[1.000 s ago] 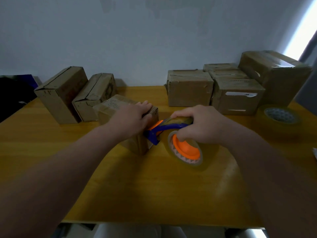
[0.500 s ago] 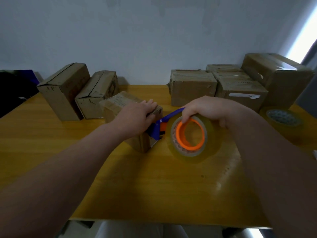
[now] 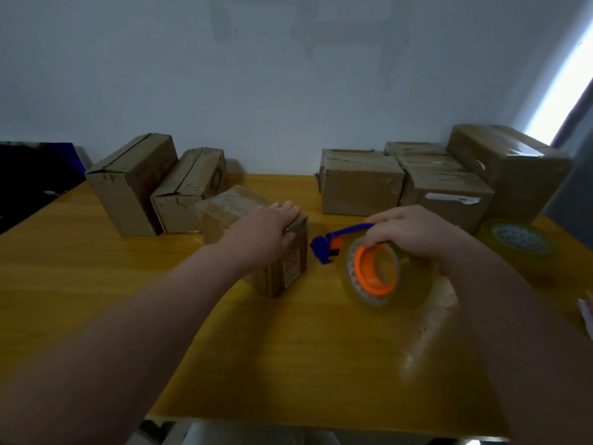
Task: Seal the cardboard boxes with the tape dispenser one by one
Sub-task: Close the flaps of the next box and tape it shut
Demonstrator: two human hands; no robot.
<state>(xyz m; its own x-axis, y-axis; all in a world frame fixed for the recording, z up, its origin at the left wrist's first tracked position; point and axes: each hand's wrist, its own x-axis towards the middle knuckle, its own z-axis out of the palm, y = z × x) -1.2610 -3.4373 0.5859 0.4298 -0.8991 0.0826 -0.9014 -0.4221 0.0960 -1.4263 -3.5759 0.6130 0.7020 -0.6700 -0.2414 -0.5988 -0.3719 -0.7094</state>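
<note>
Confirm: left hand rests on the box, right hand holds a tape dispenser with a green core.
No: the head view shows the tape dispenser has an orange core. The left hand rests on the box; the right hand holds the dispenser.

no legible text; blurred label (image 3: 292, 264) on cardboard box (image 3: 234, 202)

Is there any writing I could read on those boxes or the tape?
Nothing is legible.
Reddish label on the box under the left hand: blurred.
Printing on that box's top: blurred.
White sticker on a box at the right: too small.
Tape dispenser in the right hand: no text seen.
</note>
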